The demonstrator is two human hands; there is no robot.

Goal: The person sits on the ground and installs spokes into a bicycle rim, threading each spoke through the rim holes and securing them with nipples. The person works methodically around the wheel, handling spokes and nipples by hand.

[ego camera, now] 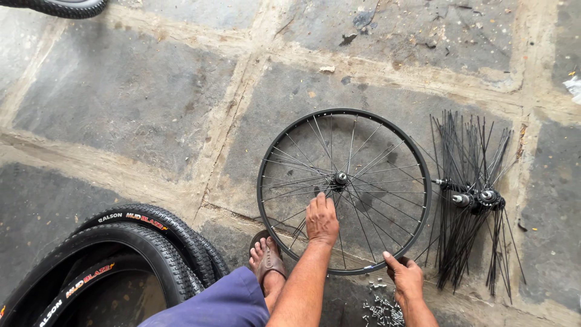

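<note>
Stone paving [127, 91] with wide gritty joints spreads bare toward the far edge and left. Nearest, black tyres [139, 248] crowd the lower left, and small spoke nipples [381, 312] lie heaped beside the right hand [407, 277], whose grip pinches the near rim of the spoked bicycle wheel [344, 191]. Its left hand [321, 219] rests spread on the spokes just short of the hub [341, 178]. Right of the wheel, hubs with loose black spokes [472, 200] fan out.
</note>
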